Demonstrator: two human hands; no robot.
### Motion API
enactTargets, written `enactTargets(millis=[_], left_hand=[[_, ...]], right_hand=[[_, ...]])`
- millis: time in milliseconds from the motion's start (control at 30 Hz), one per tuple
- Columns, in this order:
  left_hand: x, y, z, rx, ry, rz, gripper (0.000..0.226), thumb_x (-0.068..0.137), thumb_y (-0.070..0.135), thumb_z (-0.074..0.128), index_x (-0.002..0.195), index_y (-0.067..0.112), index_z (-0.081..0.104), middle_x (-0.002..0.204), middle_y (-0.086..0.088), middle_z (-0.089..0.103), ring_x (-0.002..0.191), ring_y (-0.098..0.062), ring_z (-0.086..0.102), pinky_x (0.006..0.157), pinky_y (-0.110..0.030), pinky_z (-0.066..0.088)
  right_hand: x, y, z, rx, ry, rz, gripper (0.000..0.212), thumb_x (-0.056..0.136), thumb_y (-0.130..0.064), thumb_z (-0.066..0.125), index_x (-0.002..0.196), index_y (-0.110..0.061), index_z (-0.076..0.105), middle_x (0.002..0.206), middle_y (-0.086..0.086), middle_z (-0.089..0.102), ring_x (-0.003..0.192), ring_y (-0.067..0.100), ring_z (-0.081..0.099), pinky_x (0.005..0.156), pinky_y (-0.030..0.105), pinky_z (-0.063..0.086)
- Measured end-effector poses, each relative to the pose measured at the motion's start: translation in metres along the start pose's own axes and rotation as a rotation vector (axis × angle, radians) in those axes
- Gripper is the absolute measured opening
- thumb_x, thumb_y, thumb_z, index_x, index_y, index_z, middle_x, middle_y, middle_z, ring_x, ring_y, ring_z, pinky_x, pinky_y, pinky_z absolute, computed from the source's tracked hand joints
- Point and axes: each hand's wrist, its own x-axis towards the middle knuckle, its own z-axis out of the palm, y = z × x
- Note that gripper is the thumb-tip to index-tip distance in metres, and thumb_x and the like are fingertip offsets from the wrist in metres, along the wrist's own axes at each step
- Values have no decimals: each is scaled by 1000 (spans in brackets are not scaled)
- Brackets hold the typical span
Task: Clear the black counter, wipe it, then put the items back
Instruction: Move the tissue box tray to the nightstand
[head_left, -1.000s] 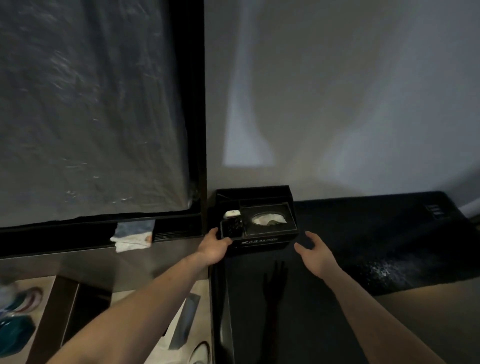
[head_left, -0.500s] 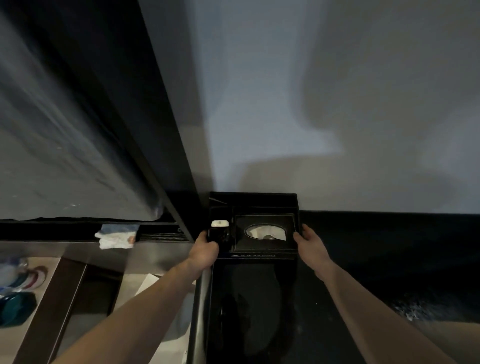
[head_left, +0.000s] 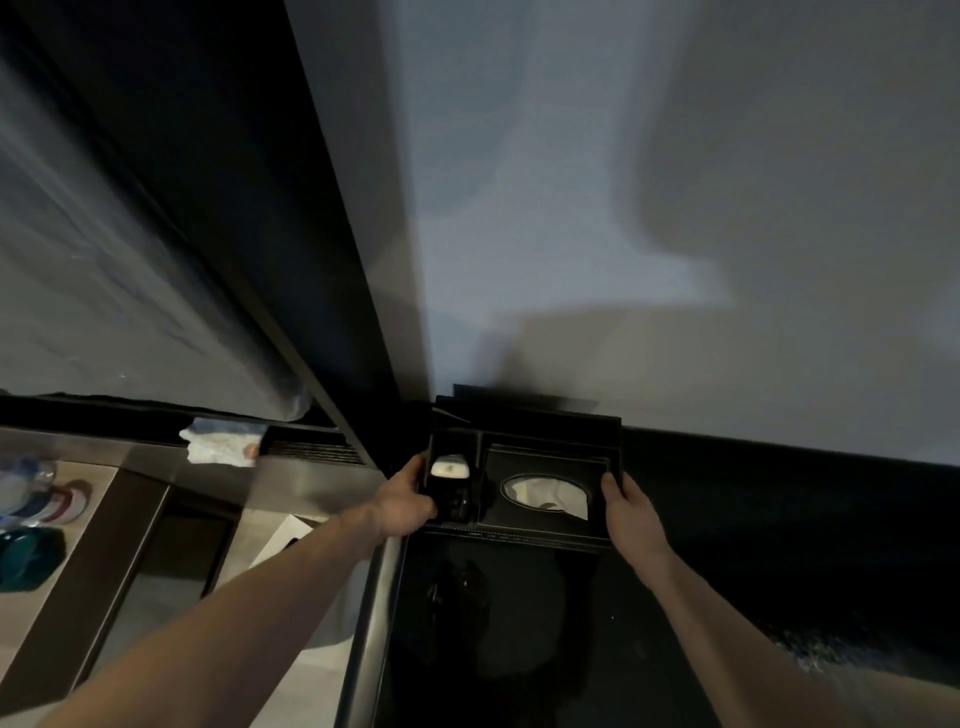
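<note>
Gripping black organizer box (head_left: 540, 530) sides: left hand (head_left: 402, 504), right hand (head_left: 631, 512).

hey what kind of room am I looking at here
Probably a hotel room: a black leather organiser tray with a tissue box and remote on a glossy black counter.

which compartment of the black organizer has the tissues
The wide right compartment, by the right hand; tissue shows through its oval opening. The narrow left one holds small items.
</note>
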Motion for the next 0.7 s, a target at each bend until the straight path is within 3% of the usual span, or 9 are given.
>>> enactTargets(millis=[67, 200, 433, 500, 600, 700], left_hand=[[7, -1, -1, 46, -27, 19, 103, 63, 5, 68, 156, 30, 34, 120, 0, 66, 115, -23, 65, 95, -36, 56], [8, -1, 0, 117, -12, 29, 95, 80, -1, 67, 158, 39, 28, 121, -3, 67, 113, -25, 66, 96, -38, 57], [-42, 12, 22, 9, -18, 64, 73, 74, -2, 62, 141, 23, 50, 100, 2, 70, 91, -14, 67, 75, -22, 55], [-62, 17, 30, -13, -25, 63, 66, 78, -4, 63, 135, 29, 50, 92, 8, 68, 80, -7, 64, 64, -14, 51], [-89, 26, 38, -34, -22, 81, 82, 62, 14, 62, 141, 31, 50, 101, 9, 71, 95, -9, 67, 82, -23, 55], [-108, 33, 41, -11, -29, 115, 81, 67, 8, 61, 143, 31, 49, 104, 9, 71, 100, -9, 67, 86, -24, 54]], right_hand=[[7, 1, 5, 41, -6, 47, 54, 108, -50, 40, 159, -33, 38, 154, 3, 50, 140, 29, 49, 118, 47, 39], [2, 9, 14, 125, 25, 93, 51, 109, -47, 39, 159, -35, 37, 153, 4, 52, 136, 30, 52, 115, 49, 42], [-17, 22, -3, 209, -3, 95, 45, 111, -38, 40, 156, -32, 43, 143, 4, 60, 125, 26, 59, 111, 46, 47], [-30, 22, -14, 219, -8, 89, 44, 112, -36, 39, 155, -31, 44, 139, 3, 62, 123, 25, 61, 110, 47, 48], [-52, 23, -28, 234, 30, 69, 45, 112, -35, 39, 156, -31, 42, 140, 1, 60, 127, 27, 58, 111, 48, 47], [-70, 20, -41, 227, 83, 26, 44, 112, -36, 39, 155, -31, 44, 141, 4, 61, 127, 28, 58, 111, 48, 47]])
